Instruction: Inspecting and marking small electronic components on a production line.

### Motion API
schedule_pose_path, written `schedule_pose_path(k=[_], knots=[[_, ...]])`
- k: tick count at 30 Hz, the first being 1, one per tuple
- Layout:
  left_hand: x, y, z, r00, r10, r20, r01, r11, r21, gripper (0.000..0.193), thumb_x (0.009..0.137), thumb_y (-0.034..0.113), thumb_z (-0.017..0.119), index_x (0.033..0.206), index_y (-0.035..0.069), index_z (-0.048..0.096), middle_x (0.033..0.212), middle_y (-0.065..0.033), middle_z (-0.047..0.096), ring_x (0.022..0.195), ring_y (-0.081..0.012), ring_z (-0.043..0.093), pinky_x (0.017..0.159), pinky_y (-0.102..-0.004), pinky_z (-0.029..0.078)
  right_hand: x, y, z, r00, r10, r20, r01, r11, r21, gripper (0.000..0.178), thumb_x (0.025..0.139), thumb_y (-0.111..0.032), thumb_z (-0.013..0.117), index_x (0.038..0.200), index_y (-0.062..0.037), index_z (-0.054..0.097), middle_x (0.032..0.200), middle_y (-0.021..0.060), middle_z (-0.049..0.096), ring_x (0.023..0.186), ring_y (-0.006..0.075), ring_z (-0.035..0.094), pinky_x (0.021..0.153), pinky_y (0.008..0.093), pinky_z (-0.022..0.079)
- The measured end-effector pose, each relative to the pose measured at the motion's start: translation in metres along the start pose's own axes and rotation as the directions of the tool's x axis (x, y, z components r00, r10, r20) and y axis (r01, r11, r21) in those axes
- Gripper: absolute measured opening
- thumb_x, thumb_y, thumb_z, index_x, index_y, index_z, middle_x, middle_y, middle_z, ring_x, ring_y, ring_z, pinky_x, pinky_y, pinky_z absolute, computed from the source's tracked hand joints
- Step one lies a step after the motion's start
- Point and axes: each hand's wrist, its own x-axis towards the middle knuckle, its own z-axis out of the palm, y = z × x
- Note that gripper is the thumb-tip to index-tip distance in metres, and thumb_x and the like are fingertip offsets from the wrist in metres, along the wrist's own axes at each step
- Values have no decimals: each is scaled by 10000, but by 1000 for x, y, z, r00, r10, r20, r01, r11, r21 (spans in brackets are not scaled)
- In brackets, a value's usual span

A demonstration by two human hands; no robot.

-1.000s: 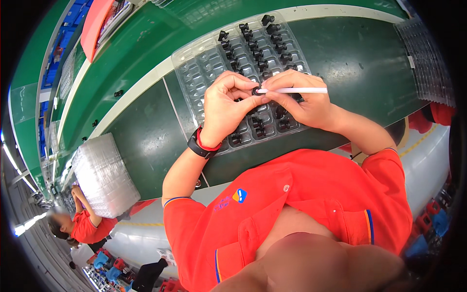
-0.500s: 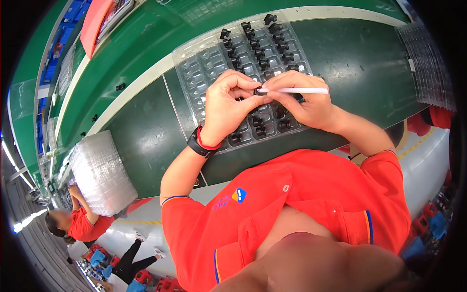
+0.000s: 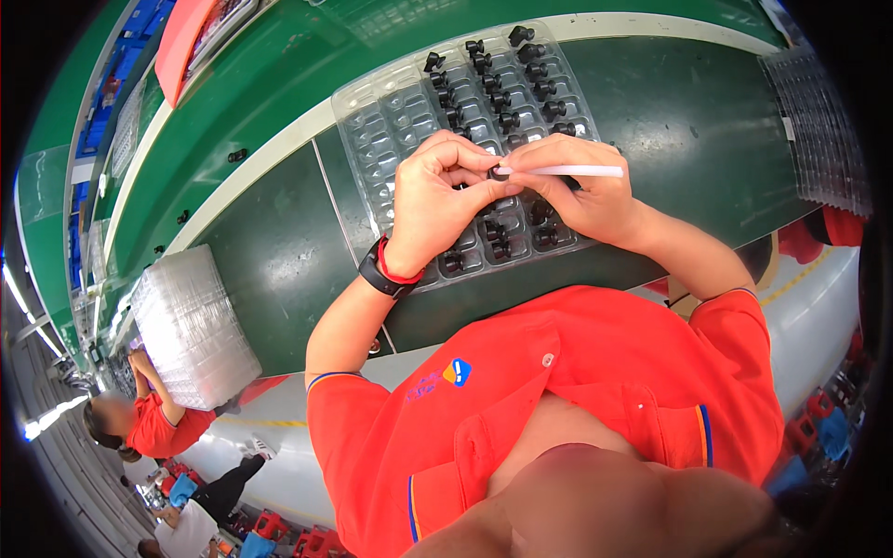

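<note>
My left hand (image 3: 441, 192) pinches a small round black part (image 3: 497, 173) between thumb and fingertips. In my right hand (image 3: 581, 191) is a slim white pen-like stick (image 3: 572, 171), its tip touching the black part. Both hands meet above a clear plastic tray (image 3: 379, 149) with rows of pockets. Several small black parts (image 3: 507, 122) like the held one sit in its middle and right rows; the left rows hold none that I can see. My fingers cover part of the tray's middle. The held part's finer detail is too small to make out.
Stacked clear trays (image 3: 191, 325) stand at the left of the green table (image 3: 688, 112), and more trays (image 3: 814, 130) at the far right. Loose black parts (image 3: 237, 155) lie on the green surface beyond the pale edge strip. A co-worker in red (image 3: 163, 426) is at the lower left.
My hands keep the same grip, and the white stick has shifted very slightly left. In the background at lower left, a person in dark trousers has moved.
</note>
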Motion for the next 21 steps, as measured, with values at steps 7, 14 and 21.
schedule_pose_path(k=[7, 14, 21], knots=[[3, 9, -3, 999, -14, 40, 15, 1000, -24, 178, 701, -47, 750, 852, -59, 656, 913, -79, 579, 778, -121, 645, 671, -206, 553, -2, -3, -8, 998, 59, 34, -61, 995, 84, 105, 808, 51, 640, 906, 21, 613, 881, 134, 670, 801, 215, 660, 711, 299, 524], [51, 27, -63, 898, 422, -127, -227, 690, 688, 250, 714, 48, 755, 953, 26, 683, 780, -63, 603, 662, -103, 604, 591, -235, 485, -6, -2, -15, 999, 44, -29, -43, 998, 39, 99, 838, 56, 607, 927, 30, 575, 897, 140, 656, 867, 223, 645, 758, 305, 506], [74, 3, -89, 820, 571, 43, -297, 360, 884, 166, 667, 75, 725, 801, 71, 627, 783, -66, 609, 797, -275, 567, 727, -384, 438, -8, -2, -10, 1000, 24, 20, -25, 999, 29, 84, 825, 62, 617, 900, 34, 593, 869, 133, 660, 818, 213, 654, 713, 297, 512]])
